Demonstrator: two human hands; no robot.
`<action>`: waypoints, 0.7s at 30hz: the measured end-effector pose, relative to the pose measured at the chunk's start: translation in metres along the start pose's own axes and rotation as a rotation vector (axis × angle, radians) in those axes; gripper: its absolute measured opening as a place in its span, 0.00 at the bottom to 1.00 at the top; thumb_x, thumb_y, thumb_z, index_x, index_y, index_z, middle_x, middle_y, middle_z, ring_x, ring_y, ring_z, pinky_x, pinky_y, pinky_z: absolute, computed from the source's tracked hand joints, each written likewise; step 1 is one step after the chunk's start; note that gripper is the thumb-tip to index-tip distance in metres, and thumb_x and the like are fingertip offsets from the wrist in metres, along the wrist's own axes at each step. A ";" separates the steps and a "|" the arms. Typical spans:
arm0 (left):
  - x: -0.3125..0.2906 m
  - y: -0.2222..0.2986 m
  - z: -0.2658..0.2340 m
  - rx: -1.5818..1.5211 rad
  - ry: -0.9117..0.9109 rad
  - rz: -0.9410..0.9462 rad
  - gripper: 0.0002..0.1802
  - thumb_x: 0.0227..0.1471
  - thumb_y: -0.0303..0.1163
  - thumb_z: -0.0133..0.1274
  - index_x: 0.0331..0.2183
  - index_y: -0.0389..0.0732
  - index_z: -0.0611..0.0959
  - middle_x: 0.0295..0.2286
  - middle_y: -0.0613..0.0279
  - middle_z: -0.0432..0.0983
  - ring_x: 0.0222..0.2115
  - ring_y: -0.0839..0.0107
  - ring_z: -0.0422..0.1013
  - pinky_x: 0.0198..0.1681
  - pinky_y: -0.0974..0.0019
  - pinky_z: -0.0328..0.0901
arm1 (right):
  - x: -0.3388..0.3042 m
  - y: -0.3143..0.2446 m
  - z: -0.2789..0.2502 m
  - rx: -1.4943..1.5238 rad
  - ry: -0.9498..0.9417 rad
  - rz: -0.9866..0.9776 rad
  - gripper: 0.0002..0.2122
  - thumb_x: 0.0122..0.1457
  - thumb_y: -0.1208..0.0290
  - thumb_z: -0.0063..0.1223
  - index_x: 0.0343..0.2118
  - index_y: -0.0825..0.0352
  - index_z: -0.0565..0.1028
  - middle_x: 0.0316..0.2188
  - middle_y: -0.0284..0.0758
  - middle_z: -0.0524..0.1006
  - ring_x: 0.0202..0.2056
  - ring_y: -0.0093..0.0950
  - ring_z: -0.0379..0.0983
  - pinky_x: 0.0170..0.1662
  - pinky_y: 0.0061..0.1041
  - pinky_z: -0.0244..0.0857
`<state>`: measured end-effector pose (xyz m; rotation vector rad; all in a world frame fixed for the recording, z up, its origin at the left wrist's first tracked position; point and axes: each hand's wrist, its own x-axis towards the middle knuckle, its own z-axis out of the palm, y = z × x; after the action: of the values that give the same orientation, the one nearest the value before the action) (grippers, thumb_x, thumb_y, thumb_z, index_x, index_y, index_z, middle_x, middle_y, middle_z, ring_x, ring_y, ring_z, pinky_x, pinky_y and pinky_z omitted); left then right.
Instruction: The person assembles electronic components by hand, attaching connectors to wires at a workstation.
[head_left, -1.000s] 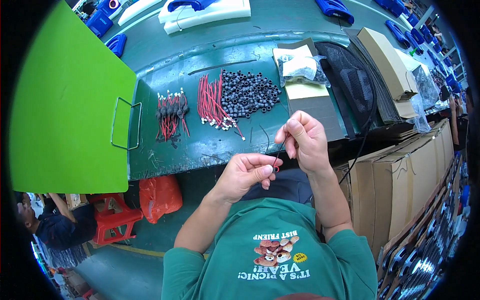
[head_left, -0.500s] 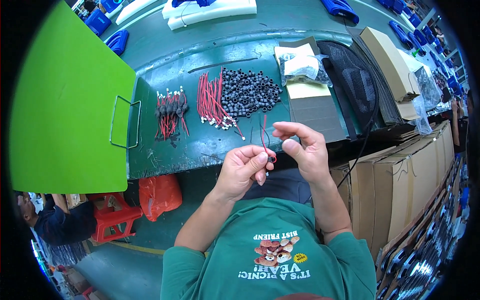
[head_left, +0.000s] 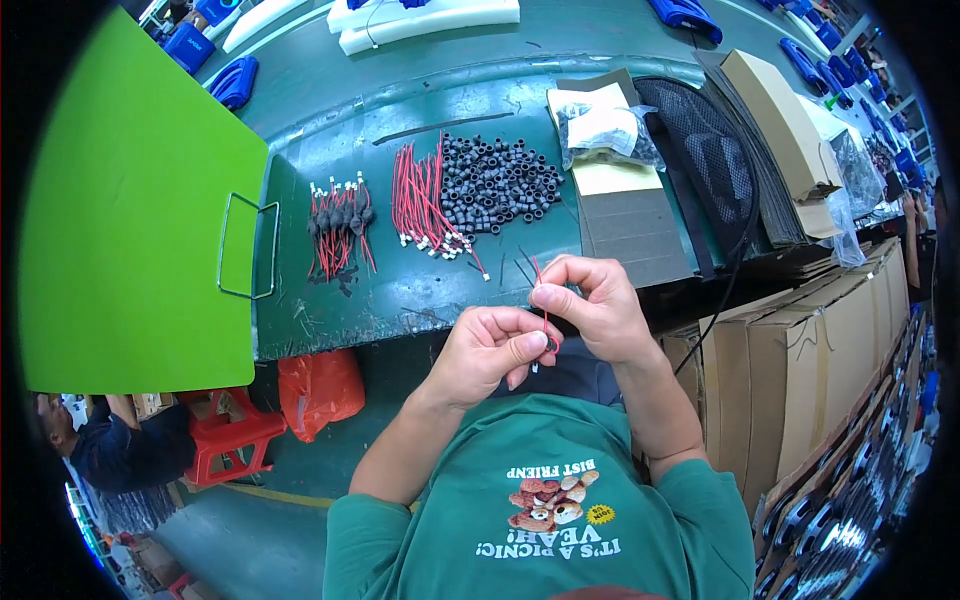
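Note:
Just in front of my chest, both hands work on one red-and-black wire lead (head_left: 546,323). My left hand (head_left: 485,352) pinches it at a small black ring-shaped cap (head_left: 551,345), with a red loop of wire beside the thumb. A white connector (head_left: 535,367) pokes out below those fingers. The thumb and forefinger of my right hand (head_left: 605,308) are closed on the lead's upper part, and its loose ends stick up past them. Beyond my hands on the green table lie a bundle of red wire leads (head_left: 417,195) with white connectors and a heap of black caps (head_left: 500,185).
Finished-looking leads with black lumps (head_left: 341,220) lie left of the bundle. A bright green board (head_left: 140,220) with a wire handle (head_left: 249,245) stands at the left. Cardboard and a plastic bag (head_left: 610,135) lie at right; large cartons (head_left: 800,370) stand beside my right arm.
My right hand has moved in to the left and closed on the upper part of the wire lead. My left hand keeps its pinch, slightly lower.

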<state>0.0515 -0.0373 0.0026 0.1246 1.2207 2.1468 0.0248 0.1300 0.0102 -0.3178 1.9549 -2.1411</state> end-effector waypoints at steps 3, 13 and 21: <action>0.001 -0.005 -0.001 -0.056 0.028 0.039 0.08 0.48 0.28 0.50 0.30 0.33 0.78 0.21 0.62 0.74 0.12 0.86 0.61 0.15 0.83 0.57 | -0.006 0.001 0.004 0.013 -0.025 0.009 0.05 0.50 0.74 0.52 0.23 0.71 0.74 0.25 0.33 0.74 0.25 0.16 0.67 0.28 0.16 0.61; 0.006 -0.007 -0.002 -0.253 0.195 0.255 0.09 0.51 0.29 0.47 0.33 0.34 0.77 0.25 0.59 0.75 0.10 0.86 0.59 0.11 0.83 0.55 | -0.026 0.030 0.021 0.187 0.164 -0.040 0.07 0.53 0.76 0.48 0.33 0.73 0.71 0.29 0.34 0.73 0.28 0.16 0.67 0.31 0.13 0.62; 0.006 -0.008 -0.001 -0.265 0.290 0.340 0.10 0.52 0.30 0.47 0.34 0.34 0.77 0.26 0.56 0.75 0.10 0.86 0.60 0.11 0.82 0.57 | -0.025 0.023 0.034 -0.275 0.167 -0.227 0.04 0.49 0.77 0.52 0.23 0.72 0.72 0.17 0.32 0.69 0.19 0.16 0.64 0.22 0.16 0.58</action>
<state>0.0503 -0.0319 -0.0062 -0.1052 1.1177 2.6775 0.0600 0.1034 -0.0096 -0.4402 2.4216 -2.0854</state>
